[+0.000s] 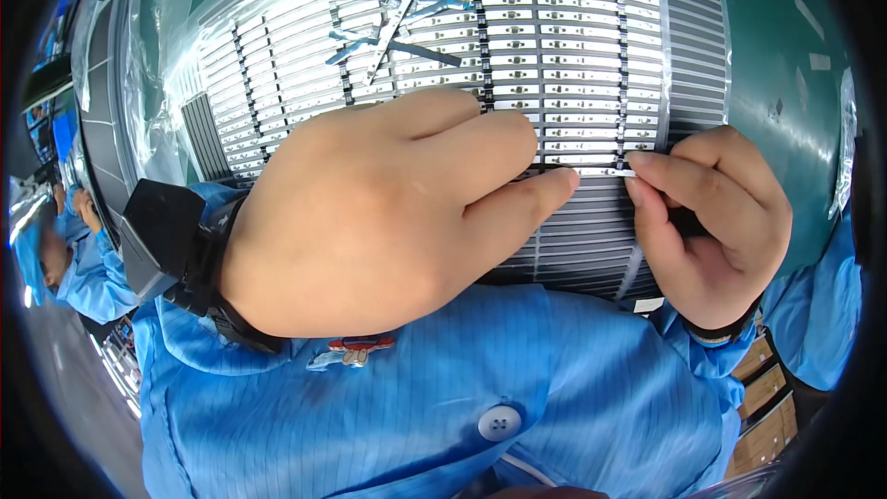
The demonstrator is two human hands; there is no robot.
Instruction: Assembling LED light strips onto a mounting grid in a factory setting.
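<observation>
A grey slotted tray (582,231) lies in front of me, its far rows filled with thin silver-white metal strips (513,60). My right hand (716,222) pinches the right end of one such strip (605,172) between thumb and fingertips, at the nearest filled row. Over the tray's middle my left hand (370,212) is back up, fingers curled. One of its fingertips meets the left part of that same strip; the hand's underside is hidden. Farther off, several loose strips (399,23), some white and some dark with blue ends, lie crossed on the rows.
Clear plastic film (162,46) is bunched at the tray's left. Under the tray's right side is a green tabletop (776,65) with small pale scraps. At far left, another person in blue (88,254) is present. A blue sleeve (818,300) and cardboard boxes (767,397) appear at right.
</observation>
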